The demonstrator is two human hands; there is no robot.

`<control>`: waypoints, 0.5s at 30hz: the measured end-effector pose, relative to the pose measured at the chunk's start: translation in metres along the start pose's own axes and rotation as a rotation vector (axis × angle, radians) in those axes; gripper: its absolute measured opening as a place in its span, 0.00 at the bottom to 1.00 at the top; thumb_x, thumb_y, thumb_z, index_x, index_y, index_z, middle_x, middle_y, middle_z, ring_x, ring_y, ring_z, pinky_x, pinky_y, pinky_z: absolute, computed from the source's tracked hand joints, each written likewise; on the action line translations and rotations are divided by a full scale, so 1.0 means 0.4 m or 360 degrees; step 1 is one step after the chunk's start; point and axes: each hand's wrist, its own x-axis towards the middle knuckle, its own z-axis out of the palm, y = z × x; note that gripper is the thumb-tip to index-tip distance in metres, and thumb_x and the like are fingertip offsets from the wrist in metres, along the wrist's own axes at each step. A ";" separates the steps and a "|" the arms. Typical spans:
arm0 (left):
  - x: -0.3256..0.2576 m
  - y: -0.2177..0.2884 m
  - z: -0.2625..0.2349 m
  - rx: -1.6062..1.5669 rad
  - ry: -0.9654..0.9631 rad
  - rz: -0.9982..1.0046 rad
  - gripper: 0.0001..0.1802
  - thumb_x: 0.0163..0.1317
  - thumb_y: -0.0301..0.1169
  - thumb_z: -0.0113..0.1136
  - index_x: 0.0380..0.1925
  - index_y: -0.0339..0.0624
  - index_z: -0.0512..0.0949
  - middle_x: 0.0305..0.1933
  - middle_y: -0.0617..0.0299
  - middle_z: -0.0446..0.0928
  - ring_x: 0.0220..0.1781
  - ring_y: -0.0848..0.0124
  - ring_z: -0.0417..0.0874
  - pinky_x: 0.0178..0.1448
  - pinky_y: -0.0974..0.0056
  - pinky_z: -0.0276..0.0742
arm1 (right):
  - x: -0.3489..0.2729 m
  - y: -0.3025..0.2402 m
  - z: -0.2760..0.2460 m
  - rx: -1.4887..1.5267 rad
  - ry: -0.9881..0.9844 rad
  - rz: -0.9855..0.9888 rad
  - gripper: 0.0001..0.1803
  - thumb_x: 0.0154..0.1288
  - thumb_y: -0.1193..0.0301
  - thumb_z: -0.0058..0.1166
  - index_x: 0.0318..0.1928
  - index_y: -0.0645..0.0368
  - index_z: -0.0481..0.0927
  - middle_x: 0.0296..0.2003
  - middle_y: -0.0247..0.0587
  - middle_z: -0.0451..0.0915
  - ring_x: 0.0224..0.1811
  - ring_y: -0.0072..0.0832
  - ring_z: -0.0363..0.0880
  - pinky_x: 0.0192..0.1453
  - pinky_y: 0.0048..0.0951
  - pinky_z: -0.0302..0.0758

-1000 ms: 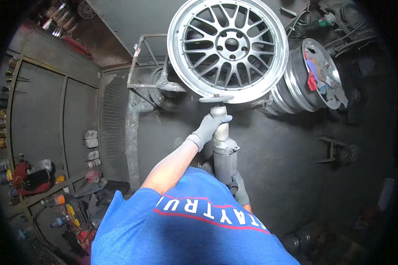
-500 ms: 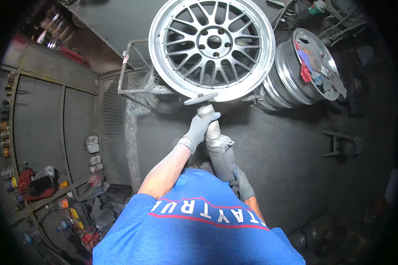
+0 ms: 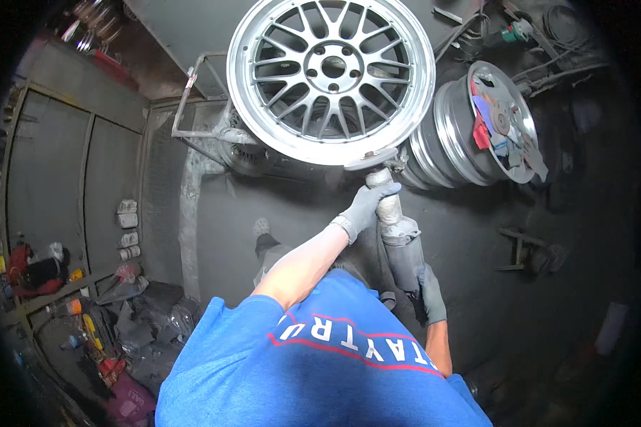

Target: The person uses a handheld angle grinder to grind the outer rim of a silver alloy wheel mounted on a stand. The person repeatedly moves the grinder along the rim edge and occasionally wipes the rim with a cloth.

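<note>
Silver alloy wheel (image 3: 331,75), one grinder (image 3: 399,235), two gloved hands (image 3: 367,206)

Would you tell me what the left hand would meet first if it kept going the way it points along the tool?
The left hand would probably meet the tool's disc head, pressed against the rim of the silver alloy wheel; depth is uncertain.

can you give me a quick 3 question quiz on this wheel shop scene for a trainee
1. True or false: the tool's disc meets the lower rim of the spoked alloy wheel.
2. Which gloved hand grips the power tool nearest the wheel?
A. left hand
B. right hand
3. What lies to the right of the spoked wheel?

Key
1. True
2. A
3. A stack of rims with rags and small items on its face.
</note>
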 end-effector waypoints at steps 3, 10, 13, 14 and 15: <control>-0.017 0.010 -0.014 -0.0073 -0.0010 -0.0004 0.15 0.59 0.29 0.77 0.44 0.44 0.81 0.40 0.64 0.82 0.42 0.69 0.85 0.49 0.58 0.82 | 0.005 -0.016 -0.013 -0.0217 -0.0048 -0.0014 0.34 0.82 0.49 0.47 0.73 0.64 0.71 0.64 0.46 0.78 0.65 0.33 0.75 0.70 0.34 0.70; -0.109 0.107 -0.151 -0.0045 0.0202 0.0063 0.16 0.59 0.31 0.78 0.43 0.44 0.82 0.39 0.64 0.83 0.40 0.69 0.85 0.47 0.59 0.83 | 0.032 0.066 0.118 -0.0110 -0.0190 0.0054 0.35 0.81 0.49 0.49 0.73 0.65 0.70 0.65 0.48 0.78 0.65 0.35 0.76 0.70 0.36 0.71; -0.145 0.182 -0.200 0.0029 0.0345 0.0179 0.18 0.58 0.32 0.79 0.45 0.43 0.82 0.41 0.63 0.83 0.42 0.69 0.86 0.50 0.60 0.83 | 0.037 0.051 0.228 -0.0162 -0.0274 0.0042 0.36 0.80 0.48 0.50 0.72 0.65 0.71 0.65 0.48 0.78 0.65 0.34 0.75 0.70 0.35 0.71; -0.152 0.208 -0.221 0.0055 0.0370 0.0248 0.18 0.57 0.31 0.79 0.45 0.42 0.82 0.42 0.63 0.83 0.43 0.69 0.86 0.51 0.60 0.83 | 0.059 0.069 0.248 -0.0103 -0.0327 0.0068 0.36 0.80 0.48 0.50 0.72 0.65 0.71 0.64 0.48 0.78 0.65 0.34 0.75 0.70 0.35 0.71; -0.155 0.234 -0.235 0.0109 0.0430 0.0273 0.20 0.57 0.32 0.79 0.47 0.41 0.82 0.44 0.62 0.84 0.44 0.68 0.86 0.52 0.60 0.83 | 0.077 0.078 0.267 -0.0175 -0.0347 0.0066 0.37 0.80 0.46 0.50 0.72 0.65 0.71 0.64 0.48 0.78 0.64 0.35 0.76 0.69 0.35 0.72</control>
